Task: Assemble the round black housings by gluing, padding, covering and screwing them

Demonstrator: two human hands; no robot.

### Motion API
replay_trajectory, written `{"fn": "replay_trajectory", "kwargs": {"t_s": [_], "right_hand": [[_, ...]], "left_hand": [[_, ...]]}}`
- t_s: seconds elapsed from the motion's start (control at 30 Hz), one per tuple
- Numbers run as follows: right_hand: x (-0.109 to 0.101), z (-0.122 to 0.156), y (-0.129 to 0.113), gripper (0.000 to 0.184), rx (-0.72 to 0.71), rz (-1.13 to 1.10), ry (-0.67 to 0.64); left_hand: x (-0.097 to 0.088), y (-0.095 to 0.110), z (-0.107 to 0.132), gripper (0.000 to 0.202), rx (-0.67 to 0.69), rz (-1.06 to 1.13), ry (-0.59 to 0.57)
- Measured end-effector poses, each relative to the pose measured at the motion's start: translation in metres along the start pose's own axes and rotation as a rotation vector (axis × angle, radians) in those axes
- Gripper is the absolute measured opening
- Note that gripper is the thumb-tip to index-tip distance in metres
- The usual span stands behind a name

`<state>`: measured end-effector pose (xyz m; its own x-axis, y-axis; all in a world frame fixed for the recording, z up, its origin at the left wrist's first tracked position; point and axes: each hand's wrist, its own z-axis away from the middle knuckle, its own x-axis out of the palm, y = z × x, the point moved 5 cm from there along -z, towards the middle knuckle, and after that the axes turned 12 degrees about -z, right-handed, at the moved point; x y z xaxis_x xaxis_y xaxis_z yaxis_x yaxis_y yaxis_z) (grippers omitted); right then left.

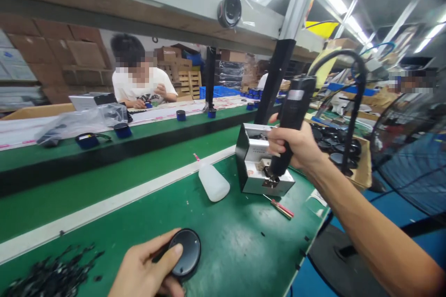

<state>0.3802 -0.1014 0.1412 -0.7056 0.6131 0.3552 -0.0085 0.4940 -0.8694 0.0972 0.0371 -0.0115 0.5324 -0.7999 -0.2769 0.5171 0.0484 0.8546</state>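
Electric screwdriver [291, 120] stands nearly upright in your right hand [296, 146], fingers clamped round its barrel, tip down in the metal screw feeder [256, 162]; well apart, your left hand [146, 267] pins a black round cover [186, 251] flat on the green bench [244, 241].

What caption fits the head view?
Right hand presses an electric screwdriver into a metal box; left hand holds a round black part on the green bench.

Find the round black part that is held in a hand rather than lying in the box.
It is the round black disc under the left hand on the green mat; the others lie in the cardboard box behind the right hand.
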Motion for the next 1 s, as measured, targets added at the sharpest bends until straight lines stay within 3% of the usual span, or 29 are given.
{"fn": "replay_trajectory", "kwargs": {"t_s": [0.13,0.27,0.37,0.53,1.0], "right_hand": [[0.062,0.028,0.005,0.032,0.089,-0.157,-0.104],[0.151,0.053,0.034,0.029,0.134,-0.326,-0.394],[0.190,0.063,0.059,0.027,0.175,-0.332,-0.529],[0.198,0.064,0.081,0.027,0.208,-0.298,-0.545],[0.198,0.069,0.093,0.019,0.301,-0.160,-0.616]], "left_hand": [[0.002,-0.001,-0.001,0.073,0.027,0.025,-0.012],[0.004,0.001,0.001,0.050,0.098,0.084,-0.046],[0.005,0.003,0.003,0.036,0.157,0.062,-0.058],[0.006,0.003,0.001,0.029,0.174,0.051,-0.058],[0.007,-0.006,-0.006,0.030,0.135,0.029,-0.024]]}}
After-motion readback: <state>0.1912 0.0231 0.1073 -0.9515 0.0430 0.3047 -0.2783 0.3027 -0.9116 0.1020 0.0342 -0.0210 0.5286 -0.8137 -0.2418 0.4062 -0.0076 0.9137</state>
